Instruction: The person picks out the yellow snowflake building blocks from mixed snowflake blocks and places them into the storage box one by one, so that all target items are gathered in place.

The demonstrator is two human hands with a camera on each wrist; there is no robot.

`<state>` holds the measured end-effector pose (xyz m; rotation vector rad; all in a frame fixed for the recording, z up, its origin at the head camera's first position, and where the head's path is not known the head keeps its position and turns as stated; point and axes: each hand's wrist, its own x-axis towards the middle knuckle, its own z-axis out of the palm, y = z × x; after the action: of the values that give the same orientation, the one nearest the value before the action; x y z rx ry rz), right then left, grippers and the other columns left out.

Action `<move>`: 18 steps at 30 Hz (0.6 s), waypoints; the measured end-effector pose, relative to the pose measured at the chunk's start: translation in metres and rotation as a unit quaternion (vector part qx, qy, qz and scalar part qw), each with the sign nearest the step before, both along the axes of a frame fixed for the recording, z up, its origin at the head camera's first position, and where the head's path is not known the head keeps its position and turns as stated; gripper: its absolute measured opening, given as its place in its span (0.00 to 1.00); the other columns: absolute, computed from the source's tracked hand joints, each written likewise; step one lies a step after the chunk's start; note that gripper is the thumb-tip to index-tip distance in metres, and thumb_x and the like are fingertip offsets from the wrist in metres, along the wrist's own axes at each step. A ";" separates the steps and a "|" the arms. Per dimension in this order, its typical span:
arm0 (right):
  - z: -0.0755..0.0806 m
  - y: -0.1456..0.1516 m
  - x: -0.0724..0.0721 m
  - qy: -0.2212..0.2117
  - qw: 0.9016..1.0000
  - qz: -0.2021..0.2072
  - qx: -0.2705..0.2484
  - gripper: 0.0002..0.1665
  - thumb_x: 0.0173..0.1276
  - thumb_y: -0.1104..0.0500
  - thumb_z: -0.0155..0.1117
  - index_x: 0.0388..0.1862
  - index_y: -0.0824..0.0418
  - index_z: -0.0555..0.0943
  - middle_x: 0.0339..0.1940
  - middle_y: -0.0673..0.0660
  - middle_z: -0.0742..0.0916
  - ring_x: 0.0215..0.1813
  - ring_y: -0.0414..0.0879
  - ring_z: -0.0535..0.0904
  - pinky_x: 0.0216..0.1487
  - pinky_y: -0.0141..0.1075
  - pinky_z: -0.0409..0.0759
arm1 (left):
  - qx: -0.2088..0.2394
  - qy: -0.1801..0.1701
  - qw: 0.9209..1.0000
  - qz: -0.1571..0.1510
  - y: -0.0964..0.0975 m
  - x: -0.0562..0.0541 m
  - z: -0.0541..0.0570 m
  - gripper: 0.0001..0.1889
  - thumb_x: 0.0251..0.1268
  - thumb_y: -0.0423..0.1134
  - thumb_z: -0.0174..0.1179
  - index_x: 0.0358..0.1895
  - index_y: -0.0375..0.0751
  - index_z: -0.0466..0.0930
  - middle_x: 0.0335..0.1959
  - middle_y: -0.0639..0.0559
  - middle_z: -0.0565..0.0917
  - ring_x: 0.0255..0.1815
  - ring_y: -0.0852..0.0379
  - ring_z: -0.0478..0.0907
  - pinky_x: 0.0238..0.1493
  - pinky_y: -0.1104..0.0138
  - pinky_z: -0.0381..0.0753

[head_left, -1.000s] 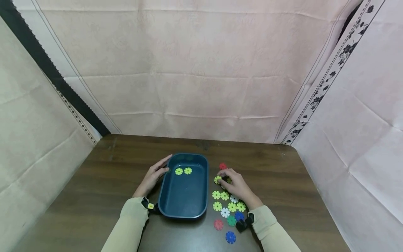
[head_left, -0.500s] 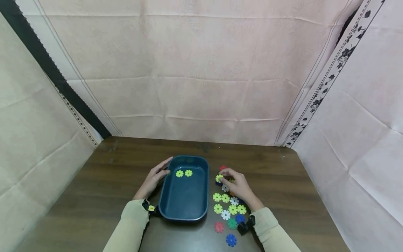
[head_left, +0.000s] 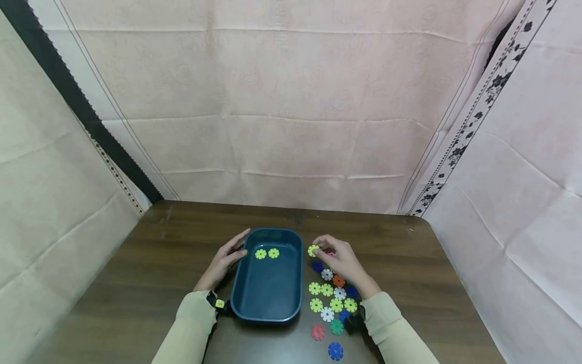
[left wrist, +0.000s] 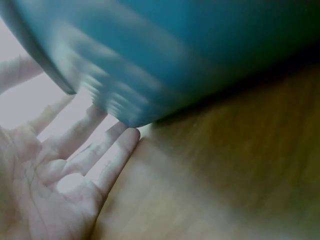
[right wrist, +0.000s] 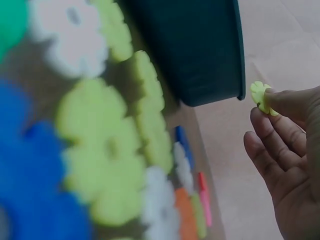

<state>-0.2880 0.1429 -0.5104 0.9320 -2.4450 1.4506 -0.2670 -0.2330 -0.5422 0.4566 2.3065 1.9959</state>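
Note:
A dark teal tray [head_left: 267, 290] lies on the table with two yellow-green flower-shaped plastic discs [head_left: 267, 254] side by side at its far end. My left hand [head_left: 223, 262] rests against the tray's left side; in the left wrist view its fairly straight fingers [left wrist: 112, 160] touch the outer wall. Off the tray's far right corner, my right hand [head_left: 342, 260] pinches another yellow-green flower disc [right wrist: 259, 94] between thumb and fingers, above the table. The right wrist view shows this disc level with the tray rim, just apart from it.
Right of the tray lie several loose flower discs: yellow-green [head_left: 327, 289], white [head_left: 327, 314], blue [head_left: 335, 351], orange [head_left: 338, 280], green [head_left: 336, 326] and red [head_left: 318, 332]. A pink one [head_left: 331, 254] shows partly behind the right hand. Pale cloth [head_left: 291, 151] hangs beyond the table's far edge.
My right hand has taken the yellow-green disc up and away from the pile, toward the far side. Blue, white and orange discs once covered now show. The left hand stays on the tray.

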 end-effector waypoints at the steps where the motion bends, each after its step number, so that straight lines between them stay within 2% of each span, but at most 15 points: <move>1: 0.003 -0.002 -0.001 0.005 1.000 0.004 0.004 0.10 0.72 0.56 0.67 0.50 0.52 0.82 0.41 0.44 0.88 0.43 0.42 0.84 0.43 0.40 0.83 | 0.001 0.005 1.000 -0.003 0.000 0.000 0.000 0.29 0.78 0.39 0.53 0.79 0.55 0.61 0.78 0.50 0.62 0.77 0.42 0.58 0.69 0.37 0.58; 5: 0.013 -0.010 -0.007 0.028 0.999 0.019 0.015 0.10 0.72 0.58 0.67 0.50 0.53 0.83 0.42 0.44 0.88 0.44 0.41 0.84 0.43 0.40 0.84 | 0.006 0.015 1.000 -0.013 -0.001 0.000 0.001 0.30 0.77 0.37 0.53 0.79 0.52 0.61 0.77 0.49 0.64 0.75 0.41 0.61 0.67 0.38 0.60; 10: 0.023 -0.020 -0.014 0.043 0.998 0.034 0.031 0.09 0.72 0.57 0.66 0.50 0.52 0.83 0.42 0.43 0.88 0.44 0.38 0.84 0.43 0.37 0.83 | 0.005 0.017 1.000 -0.019 -0.001 0.001 0.002 0.30 0.76 0.38 0.54 0.79 0.51 0.60 0.78 0.49 0.62 0.76 0.40 0.58 0.68 0.36 0.58; 14: 0.029 -0.030 -0.018 0.039 0.997 0.048 0.042 0.08 0.73 0.57 0.66 0.49 0.52 0.84 0.40 0.43 0.87 0.42 0.38 0.83 0.40 0.36 0.83 | 0.008 0.020 1.000 -0.023 -0.001 0.001 0.001 0.30 0.76 0.38 0.54 0.79 0.52 0.60 0.78 0.48 0.62 0.76 0.39 0.58 0.68 0.35 0.58; 18: 0.034 -0.041 -0.025 0.024 0.994 0.074 0.073 0.09 0.74 0.56 0.64 0.50 0.53 0.85 0.41 0.42 0.87 0.43 0.37 0.83 0.43 0.34 0.83 | 0.005 0.019 1.000 -0.022 -0.001 0.001 0.000 0.30 0.76 0.38 0.54 0.78 0.55 0.61 0.77 0.48 0.63 0.76 0.40 0.59 0.68 0.37 0.60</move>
<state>-0.3134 0.1024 -0.4767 1.1853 -2.5217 1.2890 -0.2662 -0.2344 -0.5418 0.5448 2.2887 1.9958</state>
